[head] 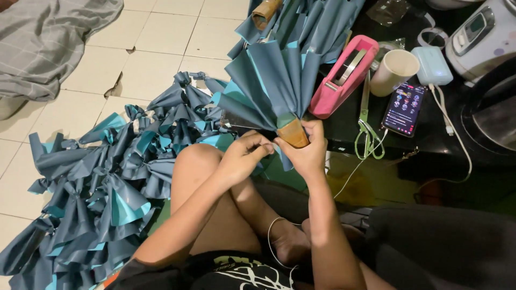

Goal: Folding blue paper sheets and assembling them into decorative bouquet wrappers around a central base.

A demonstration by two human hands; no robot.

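Head view, person sitting on the floor, knees up. Both hands meet at centre, just past the near knee.

Right hand [307, 153]: wrapped around a brown cardboard cone [294, 134] at the base of a fanned blue paper wrap [274, 80]. Firm grasp; the fan opens up and away toward the far side.

Left hand [244, 156]: fingers pinched together at the cone's left edge, touching the wrap base. Whether it pinches tape or only paper, can't tell.

Left of the knee, on the tiled floor [161, 32]: a big pile of finished blue wraps [107, 182], gathered and bunched, lighter teal showing on the inner faces. Pile runs from the near-left corner up to just beside the hands.

Far centre: more blue sheets with another cardboard tube [265, 12] sticking out.

Right side, dark tabletop [344, 126]: pink tape dispenser [344, 75] lying just right of the held wrap, touching or nearly touching it. Green-handled scissors [368, 131] beside it, handles toward the near edge. White cup [394, 71] past the scissors. Phone [404, 108] with lit screen to the right of the scissors, white cable [454, 134] running off it. Small light-blue case [431, 64] behind the phone. White appliance [484, 35] at far right.

Far left: grey cloth [48, 37] on the floor.
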